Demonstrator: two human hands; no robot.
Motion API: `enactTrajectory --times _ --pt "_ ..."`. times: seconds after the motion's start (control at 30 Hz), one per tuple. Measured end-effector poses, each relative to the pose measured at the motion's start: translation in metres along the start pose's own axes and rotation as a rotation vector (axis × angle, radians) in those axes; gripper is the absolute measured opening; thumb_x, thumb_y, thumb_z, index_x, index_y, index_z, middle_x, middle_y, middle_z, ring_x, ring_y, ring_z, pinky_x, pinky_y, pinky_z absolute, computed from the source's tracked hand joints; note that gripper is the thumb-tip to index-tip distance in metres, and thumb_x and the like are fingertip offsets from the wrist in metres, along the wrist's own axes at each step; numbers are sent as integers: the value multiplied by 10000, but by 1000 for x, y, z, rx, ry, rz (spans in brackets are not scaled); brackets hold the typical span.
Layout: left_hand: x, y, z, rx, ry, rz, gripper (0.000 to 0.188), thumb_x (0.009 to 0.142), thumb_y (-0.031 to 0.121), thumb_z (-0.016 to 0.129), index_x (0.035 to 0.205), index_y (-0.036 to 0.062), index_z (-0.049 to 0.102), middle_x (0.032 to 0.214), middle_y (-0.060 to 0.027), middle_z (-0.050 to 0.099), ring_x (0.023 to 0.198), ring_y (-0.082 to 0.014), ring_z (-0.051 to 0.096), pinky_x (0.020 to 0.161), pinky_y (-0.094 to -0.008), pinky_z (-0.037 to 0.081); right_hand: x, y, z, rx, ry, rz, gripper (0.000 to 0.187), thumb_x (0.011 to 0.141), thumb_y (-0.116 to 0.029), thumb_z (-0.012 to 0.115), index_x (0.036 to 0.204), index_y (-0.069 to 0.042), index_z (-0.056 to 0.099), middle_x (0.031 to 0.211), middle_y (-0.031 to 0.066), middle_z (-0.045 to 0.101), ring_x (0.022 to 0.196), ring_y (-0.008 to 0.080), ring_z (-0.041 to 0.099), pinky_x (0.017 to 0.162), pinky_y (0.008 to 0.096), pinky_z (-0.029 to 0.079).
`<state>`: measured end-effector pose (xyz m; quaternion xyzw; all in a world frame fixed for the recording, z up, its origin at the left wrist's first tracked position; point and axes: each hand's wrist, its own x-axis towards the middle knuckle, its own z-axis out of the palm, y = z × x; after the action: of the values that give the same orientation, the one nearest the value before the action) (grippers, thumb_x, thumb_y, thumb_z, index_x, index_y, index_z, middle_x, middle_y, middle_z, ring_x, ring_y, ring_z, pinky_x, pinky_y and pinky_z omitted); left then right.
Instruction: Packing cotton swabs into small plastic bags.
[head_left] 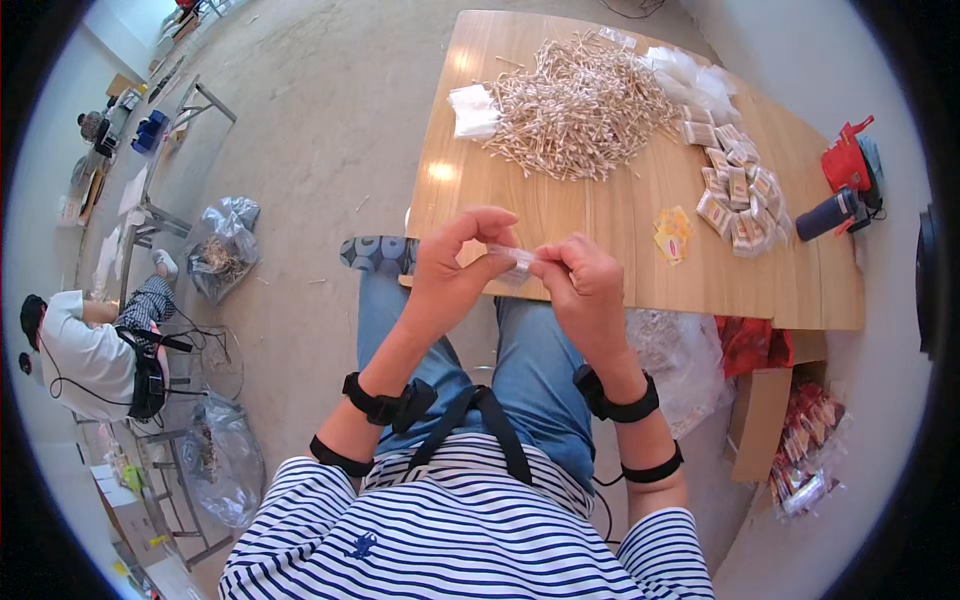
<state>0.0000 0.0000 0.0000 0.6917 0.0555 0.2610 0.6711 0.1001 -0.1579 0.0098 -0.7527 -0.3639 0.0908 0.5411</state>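
You hold a small clear plastic sleeve (pixel 517 262) between both hands, above your lap and just at the near edge of the light wooden counter (pixel 560 215). Your left hand (pixel 455 265) pinches its left end, thumb and forefinger closed on it with the forefinger arched over the top. Your right hand (pixel 583 280) grips the right end, its fingers curled shut around the plastic. What lies inside the sleeve is too small to tell.

Both wrists carry black straps (pixel 385 405), and 2 more black bands sit higher up the forearms. Below them are your blue jeans (pixel 530 370) and your navy-and-white striped shirt (pixel 440 540).

Out on the counter, a big heap of thin pale wooden sticks (pixel 580 105) lies at the far end, with a white folded tissue-like wad (pixel 472 110) touching its left side and crumpled clear plastic bags (pixel 690 80) on its right. A trail of small filled clear packets (pixel 740 190) runs down the right side. A few yellow paper slips (pixel 672 235) lie near it, closer to you. At the counter's right edge sit a dark blue cylinder (pixel 828 213) and a red object (pixel 845 160).

On the floor to your left, another person in a white shirt (pixel 85 355) sits beside clear bags of tangled material (pixel 222 248).
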Motion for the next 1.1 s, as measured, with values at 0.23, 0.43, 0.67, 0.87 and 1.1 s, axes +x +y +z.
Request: enactTrajectory --times 0.23,0.43,0.67,0.87,1.1 --pt "5 6 6 482 -29 187 284 817 -35 728 1093 25 691 913 -92 704 873 -181 664 785 -300 518 2 9 -2 -144 24 -220 102 804 -19 714 885 23 669 843 172 656 811 364 633 708 438 501" --pt "11 -4 10 570 -108 324 220 836 -44 685 1049 11 676 849 -131 664 811 -262 646 707 -342 509 3 16 1 -291 19 -371 59 793 -6 656 842 -2 623 815 148 596 801 353 584 719 450 466" --pt "13 1 20 581 -162 260 185 847 -43 647 1023 8 628 878 -150 643 808 -335 627 717 -395 509 0 28 -1 -360 20 -417 23 798 -25 595 810 -23 575 779 141 543 778 337 545 700 456 421" --pt "18 -6 25 691 -254 391 230 830 -62 630 1047 16 618 907 -147 647 835 -339 610 747 -414 505 -1 32 3 -347 29 -374 56 798 -14 607 840 -10 571 793 158 554 789 368 547 704 474 421" --pt "14 -6 21 731 -308 449 280 841 -53 616 1114 2 582 886 -154 622 850 -346 607 767 -426 502 -9 29 -7 -279 -18 -288 36 823 -18 611 828 -12 575 787 177 552 799 385 556 710 488 424"
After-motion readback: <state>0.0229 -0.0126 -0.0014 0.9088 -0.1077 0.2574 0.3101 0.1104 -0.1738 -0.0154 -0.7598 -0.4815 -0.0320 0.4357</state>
